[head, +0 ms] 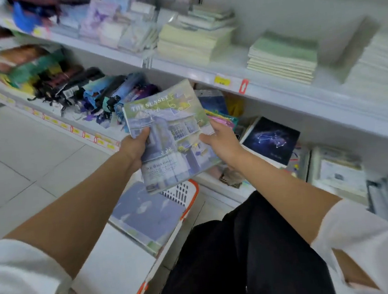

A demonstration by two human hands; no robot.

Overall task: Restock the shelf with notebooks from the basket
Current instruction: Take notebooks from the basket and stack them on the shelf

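I hold a notebook with a house picture and the words "THE SUNSET" on its cover, in front of the lower shelf. My left hand grips its left edge with the thumb on the cover. My right hand holds its right edge from the side. Below it stands the white basket with an orange rim, holding a blue-covered notebook and more stock. On the shelf above lie stacks of pale green notebooks and cream notebooks.
A dark constellation notebook and other stationery lie on the lower shelf at right. Folded umbrellas fill the lower shelf at left. White paper stacks sit far right. Tiled floor lies left. My black-clad legs are below.
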